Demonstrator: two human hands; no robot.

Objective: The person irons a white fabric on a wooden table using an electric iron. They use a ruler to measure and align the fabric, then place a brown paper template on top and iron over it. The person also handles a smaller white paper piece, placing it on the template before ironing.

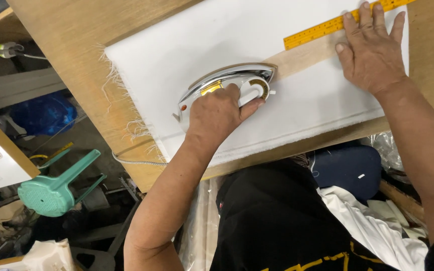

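My left hand point(218, 111) grips the handle of a chrome clothes iron point(227, 83) with an orange dial. The iron rests flat on white fabric point(212, 40) spread over a wooden table point(71, 35). Its tip meets a tan strip point(302, 52) lying across the cloth. My right hand point(372, 50) lies flat, fingers spread, on the strip and on a yellow ruler point(327, 25) that runs along the strip's far edge.
The fabric's left edge is frayed with loose threads point(126, 100). A green plastic stool point(56, 188) lies tipped on the floor at the left, near a blue bag point(43, 113). Dark and white cloths point(357, 200) are piled below the table's near edge.
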